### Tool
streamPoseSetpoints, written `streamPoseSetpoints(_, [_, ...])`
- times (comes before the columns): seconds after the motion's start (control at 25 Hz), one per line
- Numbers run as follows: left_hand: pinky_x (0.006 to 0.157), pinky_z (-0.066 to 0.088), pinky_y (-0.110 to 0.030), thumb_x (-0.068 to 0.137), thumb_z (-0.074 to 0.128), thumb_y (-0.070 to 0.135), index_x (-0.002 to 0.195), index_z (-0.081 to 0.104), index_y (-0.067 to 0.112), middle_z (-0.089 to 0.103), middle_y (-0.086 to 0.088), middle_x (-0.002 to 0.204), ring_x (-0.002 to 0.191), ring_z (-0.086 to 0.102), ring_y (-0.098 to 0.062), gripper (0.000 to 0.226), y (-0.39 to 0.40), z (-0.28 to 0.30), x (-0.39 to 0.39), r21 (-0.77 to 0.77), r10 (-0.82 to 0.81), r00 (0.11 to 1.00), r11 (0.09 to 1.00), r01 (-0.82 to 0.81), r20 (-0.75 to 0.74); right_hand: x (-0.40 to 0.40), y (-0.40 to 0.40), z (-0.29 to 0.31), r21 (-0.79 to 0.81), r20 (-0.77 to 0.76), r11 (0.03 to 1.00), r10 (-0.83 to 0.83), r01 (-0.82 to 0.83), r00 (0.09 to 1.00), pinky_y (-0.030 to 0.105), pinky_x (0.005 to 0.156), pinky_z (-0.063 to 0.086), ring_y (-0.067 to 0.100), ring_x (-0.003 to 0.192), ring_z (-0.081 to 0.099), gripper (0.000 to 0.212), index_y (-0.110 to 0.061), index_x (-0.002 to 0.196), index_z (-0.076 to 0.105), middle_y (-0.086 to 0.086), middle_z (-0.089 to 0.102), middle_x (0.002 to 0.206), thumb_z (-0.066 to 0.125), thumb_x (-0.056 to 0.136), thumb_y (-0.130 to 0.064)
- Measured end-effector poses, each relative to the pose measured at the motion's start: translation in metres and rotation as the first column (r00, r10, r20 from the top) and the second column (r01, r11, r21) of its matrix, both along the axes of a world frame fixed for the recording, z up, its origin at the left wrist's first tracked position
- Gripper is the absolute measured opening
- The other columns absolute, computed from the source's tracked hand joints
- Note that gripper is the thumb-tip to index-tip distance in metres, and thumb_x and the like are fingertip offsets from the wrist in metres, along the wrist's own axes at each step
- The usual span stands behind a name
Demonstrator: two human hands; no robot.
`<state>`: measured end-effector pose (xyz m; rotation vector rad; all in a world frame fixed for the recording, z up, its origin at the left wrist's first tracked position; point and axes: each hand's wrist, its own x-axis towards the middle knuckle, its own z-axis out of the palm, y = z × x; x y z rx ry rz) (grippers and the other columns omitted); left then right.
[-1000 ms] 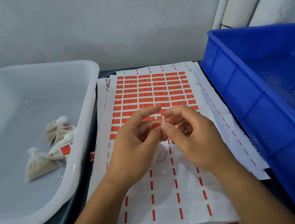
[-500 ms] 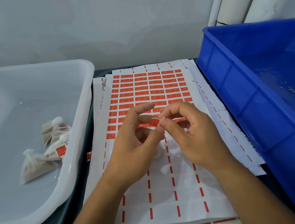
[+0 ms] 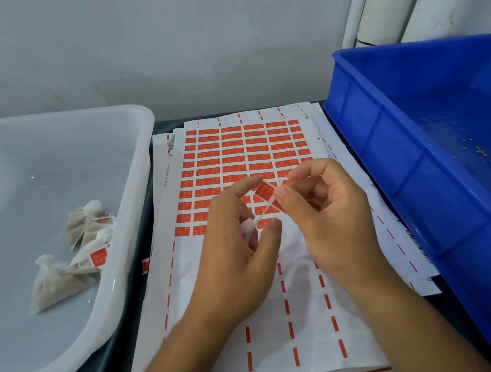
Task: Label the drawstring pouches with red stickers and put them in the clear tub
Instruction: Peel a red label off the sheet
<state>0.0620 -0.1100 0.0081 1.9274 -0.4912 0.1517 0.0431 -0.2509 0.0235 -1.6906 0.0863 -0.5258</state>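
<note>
Pouch (image 3: pixel 247 227), small and white, held above the sticker sheet (image 3: pixel 244 158) at frame centre: the left hand (image 3: pixel 240 254) curls its fingers round it, its grip grasping the pouch, index finger extended. Right hand (image 3: pixel 325 216) at 3 o'clock of the left, its thumb and forefinger pinching a red sticker (image 3: pixel 265 191) on the pouch's drawstring (image 3: pixel 267 208). Clear tub (image 3: pixel 134 199) at 9 o'clock on the bench (image 3: pixel 128 348), containing labelled pouches (image 3: pixel 76 253). Blue crate (image 3: pixel 406 172) at 3 o'clock.
</note>
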Motion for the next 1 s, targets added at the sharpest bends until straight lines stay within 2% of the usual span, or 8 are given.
streamPoseSetpoints(0.16, [0.072,0.046,-0.006,0.088,0.063,0.044,0.111,0.041,0.05,0.048,0.023,0.103,0.092,0.056,-0.004,0.033,-0.0054,0.0053,-0.0036,-0.046,0.171,0.978,0.985,-0.167,0.123,-0.0008,0.0015,0.0018,0.018,-0.028,1.0,-0.016,0.016,0.999,0.007,0.071,0.053,-0.002,0.095,0.071,0.026,-0.032,0.103,0.06,-0.025,0.072,0.1,0.071,0.084,-0.046])
streamPoseSetpoints(0.24, [0.071,0.047,-0.006,0.087,0.067,0.041,0.101,0.039,0.049,0.051,0.015,0.098,0.084,0.057,-0.01,0.032,-0.0054,0.0066,-0.0033,-0.075,0.249,0.953,0.968,-0.239,0.175,-0.0006,0.0019,0.0011,0.009,-0.035,1.0,-0.026,0.026,0.999,0.007,0.07,0.053,-0.001,0.093,0.072,0.025,-0.032,0.101,0.06,-0.025,0.072,0.098,0.072,0.084,-0.046])
streamPoseSetpoints(0.32, [0.071,0.046,-0.006,0.089,0.072,0.036,0.097,0.047,0.039,0.055,0.009,0.095,0.081,0.056,-0.009,0.027,-0.0043,0.0056,-0.0025,-0.066,0.282,0.932,0.96,-0.274,0.228,-0.0013,0.0027,0.0005,0.005,-0.033,1.0,-0.024,0.025,0.999,0.007,0.069,0.053,-0.001,0.092,0.072,0.024,-0.032,0.1,0.06,-0.024,0.073,0.097,0.073,0.084,-0.045])
streamPoseSetpoints(0.44, [0.074,0.048,-0.007,0.086,0.074,0.035,0.097,0.066,0.028,0.062,0.01,0.097,0.085,0.06,-0.009,0.015,-0.0023,0.0046,-0.0007,-0.044,0.277,0.944,0.961,-0.273,0.181,-0.0025,0.0034,-0.0001,0.006,-0.03,1.0,-0.025,0.025,0.999,0.006,0.068,0.052,-0.002,0.092,0.072,0.025,-0.033,0.097,0.06,-0.024,0.072,0.096,0.072,0.081,-0.047])
streamPoseSetpoints(0.56, [0.075,0.048,-0.006,0.085,0.073,0.038,0.103,0.074,0.024,0.064,0.012,0.098,0.09,0.06,-0.008,0.023,-0.0013,0.0052,-0.0018,-0.063,0.27,0.949,0.963,-0.263,0.16,-0.0035,0.0037,-0.0003,0.011,-0.015,1.0,-0.014,0.014,1.0,0.005,0.065,0.05,-0.005,0.093,0.071,0.021,-0.037,0.094,0.061,-0.027,0.072,0.099,0.073,0.08,-0.047])
streamPoseSetpoints(0.8, [0.079,0.046,-0.005,0.084,0.074,0.042,0.096,0.07,0.038,0.06,0.023,0.09,0.096,0.057,-0.002,0.013,-0.0013,0.0054,-0.0002,-0.066,0.29,0.951,0.957,-0.284,0.105,-0.0004,0.003,-0.0013,-0.044,-0.038,0.999,-0.011,0.01,0.999,0.002,0.063,0.048,-0.008,0.094,0.069,0.022,-0.046,0.094,0.061,-0.029,0.072,0.098,0.071,0.075,-0.052])
streamPoseSetpoints(1.0, [0.076,0.049,-0.011,0.085,0.07,0.049,0.088,0.07,0.043,0.062,0.023,0.085,0.095,0.059,-0.006,0.007,-0.0021,0.0064,0.0015,-0.066,0.29,0.957,0.956,-0.287,0.032,0.0043,0.0008,-0.0016,-0.122,-0.107,0.992,0.03,-0.044,0.994,0.004,0.063,0.05,-0.01,0.099,0.064,0.025,-0.058,0.102,0.058,-0.034,0.066,0.105,0.067,0.079,-0.057])
